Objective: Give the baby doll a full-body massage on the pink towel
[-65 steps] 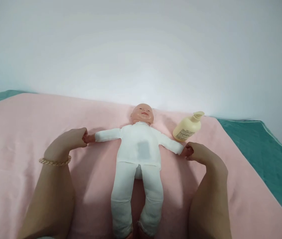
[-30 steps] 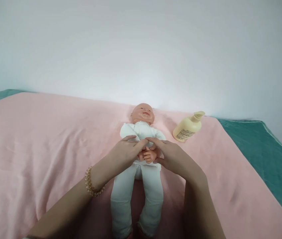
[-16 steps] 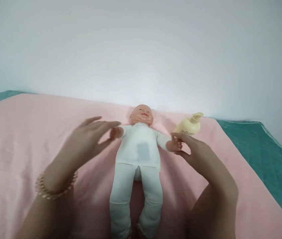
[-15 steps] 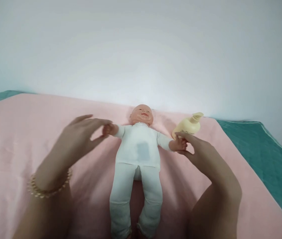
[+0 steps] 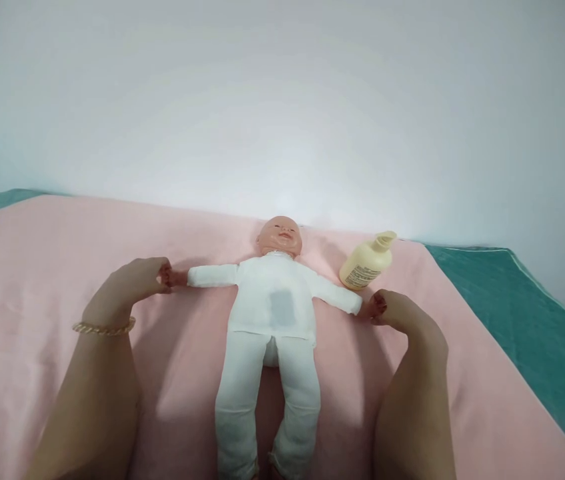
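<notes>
Clamping left hand (image 5: 145, 277) on outstretched hand of doll (image 5: 262, 310), face-up; past pump bottle (image 5: 365, 267) right of doll, clamping right hand (image 5: 397, 311) on its other hand. Looks like arms-spread phase; calls for even, gentle grip next. Under doll, pink cloth (image 5: 482, 400), apparently over green cloth (image 5: 502, 313); behind doll, plain wall (image 5: 282, 100).

We've got soft, dimmish light: the wall (image 5: 282, 113) glows brightest just past the far edge of the pink surface (image 5: 482, 380), then greys out higher up. Shadows flank the doll (image 5: 255, 297), and the green cover (image 5: 505, 310) goes murky beyond the right edge. Bottle print (image 5: 363, 275)'s too mushy to read.
</notes>
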A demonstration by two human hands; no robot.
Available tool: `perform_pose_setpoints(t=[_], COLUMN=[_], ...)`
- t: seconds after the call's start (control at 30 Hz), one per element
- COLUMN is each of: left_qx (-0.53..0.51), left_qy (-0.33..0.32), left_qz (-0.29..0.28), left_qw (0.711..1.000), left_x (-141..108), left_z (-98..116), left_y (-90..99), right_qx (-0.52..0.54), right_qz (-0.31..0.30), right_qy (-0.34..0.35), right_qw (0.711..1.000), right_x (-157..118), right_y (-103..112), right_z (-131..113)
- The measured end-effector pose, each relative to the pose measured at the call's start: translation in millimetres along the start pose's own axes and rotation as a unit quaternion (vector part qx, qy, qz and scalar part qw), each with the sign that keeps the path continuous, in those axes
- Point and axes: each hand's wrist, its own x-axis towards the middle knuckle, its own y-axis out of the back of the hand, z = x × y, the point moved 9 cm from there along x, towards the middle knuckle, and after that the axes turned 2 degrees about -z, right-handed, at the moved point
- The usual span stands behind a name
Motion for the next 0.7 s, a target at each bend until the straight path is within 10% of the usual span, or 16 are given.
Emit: perform_pose_setpoints(t=[0.2,0.37,0.53,0.7], left_qx=[0.045,-0.025,-0.067,-0.048], left_qy=[-0.018,-0.201,-0.369,-0.389], left_qz=[0.153,0.277,0.167,0.086], left_qw=[0.987,0.939,0.912,0.916], left_x=[-37.2,-65.9,-68.9,-64.0], left_z=[31.5,108.2,175.5,199.4], left_y=[52.1,67.4,25.6,-3.9], right_qx=[0.03,0.028,0.044,-0.017], right_qz=[0.137,0.172,0.085,0.044], right_qy=[0.04,0.182,0.308,0.379], right_qw=[0.989,0.968,0.946,0.924], right_x=[-51.1,-87.2,-104.5,-110.5], right_y=[40.6,49.2,22.8,-10.5], right_z=[-22.6,-80.5,-139.2,-168.4])
